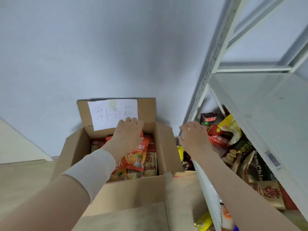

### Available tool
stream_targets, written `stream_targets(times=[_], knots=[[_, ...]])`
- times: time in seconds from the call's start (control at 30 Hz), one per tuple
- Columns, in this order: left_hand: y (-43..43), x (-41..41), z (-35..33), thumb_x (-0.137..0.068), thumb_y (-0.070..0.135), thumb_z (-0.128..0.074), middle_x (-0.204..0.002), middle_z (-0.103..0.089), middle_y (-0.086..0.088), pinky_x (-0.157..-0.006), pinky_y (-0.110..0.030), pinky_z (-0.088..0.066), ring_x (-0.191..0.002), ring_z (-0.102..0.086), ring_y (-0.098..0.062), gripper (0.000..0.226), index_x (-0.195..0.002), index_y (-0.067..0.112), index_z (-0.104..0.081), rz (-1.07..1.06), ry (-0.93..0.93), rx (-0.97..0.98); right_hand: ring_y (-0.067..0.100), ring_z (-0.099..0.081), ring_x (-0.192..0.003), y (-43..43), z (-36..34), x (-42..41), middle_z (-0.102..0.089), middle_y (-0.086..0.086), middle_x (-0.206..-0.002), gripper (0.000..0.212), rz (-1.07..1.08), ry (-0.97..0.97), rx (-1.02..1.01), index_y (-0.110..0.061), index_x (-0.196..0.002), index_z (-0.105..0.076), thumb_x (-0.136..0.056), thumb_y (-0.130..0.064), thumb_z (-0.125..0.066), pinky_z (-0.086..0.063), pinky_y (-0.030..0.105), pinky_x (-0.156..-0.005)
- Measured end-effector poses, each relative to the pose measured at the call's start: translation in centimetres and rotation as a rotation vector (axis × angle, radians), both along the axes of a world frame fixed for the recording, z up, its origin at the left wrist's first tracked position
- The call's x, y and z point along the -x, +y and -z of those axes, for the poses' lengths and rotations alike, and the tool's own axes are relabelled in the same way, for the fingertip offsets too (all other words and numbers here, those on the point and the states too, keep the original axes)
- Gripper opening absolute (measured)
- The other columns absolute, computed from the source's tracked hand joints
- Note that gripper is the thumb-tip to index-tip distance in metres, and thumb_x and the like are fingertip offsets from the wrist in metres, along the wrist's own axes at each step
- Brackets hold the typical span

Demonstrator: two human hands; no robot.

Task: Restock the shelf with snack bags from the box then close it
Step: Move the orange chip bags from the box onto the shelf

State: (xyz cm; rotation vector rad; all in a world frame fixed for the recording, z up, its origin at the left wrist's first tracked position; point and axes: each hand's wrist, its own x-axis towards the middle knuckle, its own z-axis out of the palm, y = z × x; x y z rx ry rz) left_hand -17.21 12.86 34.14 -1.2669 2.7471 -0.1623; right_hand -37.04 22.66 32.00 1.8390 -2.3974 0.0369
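left fingers (131,121): close together and nearly straight, tips near the lower edge of the paper label (113,114); whether they pinch anything underneath cannot be told
left hand (128,135): palm down inside the cardboard box (165,147), lying on the top orange snack bag (138,155)
left arm: reaches forward and down from the lower left, white sleeve (93,170) ending just short of the wrist
right fingers (191,125): spread wide and loose, blurred, nothing held
right hand (194,135): palm down, between the box and the shelf's upright post, beside the bags on the shelf
right arm: bare, stretched from the lower right along the shelf's front edge
box: open on the floor against the wall, flaps out, packed with orange and tan snack bags
metal shelf (260,100): right of the box, its lower level heaped with mixed snack bags (233,144)
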Motion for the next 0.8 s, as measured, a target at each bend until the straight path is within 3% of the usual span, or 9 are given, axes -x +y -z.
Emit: stream_targets(times=[0.13, 0.23, 0.6, 0.73, 0.8], knots=[[-4.2, -5.3, 4.0, -0.091, 0.043, -0.052, -0.127, -0.051, -0.005, -0.097, -0.036, -0.039, -0.118, -0.047, -0.024, 0.047, -0.128, 0.016, -0.044, -0.151, 0.003, -0.093, 0.033, -0.051, -0.11, -6.3, 3.6, -3.5, -0.059, 0.012, -0.114, 0.035, -0.107, -0.045, -0.112, -0.01, -0.114, -0.06, -0.084, -0.029, -0.06, -0.039, 0.042, -0.089], [-6.9, -8.6, 7.9, -0.09, 0.044, -0.053, -0.127, -0.05, -0.005, -0.097, -0.037, -0.04, -0.118, -0.046, -0.024, 0.047, -0.128, 0.018, -0.044, -0.245, -0.032, -0.181, 0.025, -0.039, -0.122, -10.2, 7.2, -6.1, -0.047, 0.005, -0.13, 0.038, -0.179, -0.084, -0.188, -0.018, -0.127, -0.046, -0.093, -0.035, -0.044, -0.031, 0.037, -0.098], [-13.7, -15.1, 23.3, -0.088, 0.043, -0.057, -0.123, -0.05, -0.004, -0.093, -0.036, -0.043, -0.117, -0.048, -0.024, 0.043, -0.121, 0.018, -0.046, -0.526, 0.054, -0.592, 0.021, -0.043, -0.118, -16.0, 21.2, -11.7, -0.049, 0.002, -0.128, 0.037, -0.022, -0.21, -0.55, -0.019, -0.126, -0.046, -0.095, -0.039, -0.039, -0.037, 0.033, -0.093], [-14.5, -15.8, 27.7, -0.084, 0.043, -0.064, -0.125, -0.05, -0.003, -0.093, -0.04, -0.047, -0.115, -0.051, -0.022, 0.05, -0.123, 0.02, -0.043, -0.761, 0.24, -0.748, 0.022, -0.046, -0.116, -17.8, 25.5, -11.4, -0.052, 0.003, -0.125, 0.038, 0.095, -0.328, -0.577, -0.019, -0.124, -0.049, -0.094, -0.04, -0.042, -0.04, 0.035, -0.09], [-15.0, -16.0, 31.7, -0.077, 0.042, -0.072, -0.129, -0.049, -0.004, -0.096, -0.044, -0.046, -0.118, -0.051, -0.023, 0.067, -0.13, 0.019, -0.037, -0.931, 0.397, -0.823, 0.025, -0.047, -0.115, -19.2, 29.4, -11.1, -0.053, 0.006, -0.123, 0.042, 0.228, -0.471, -0.565, -0.017, -0.124, -0.05, -0.09, -0.042, -0.049, -0.042, 0.038, -0.088]])
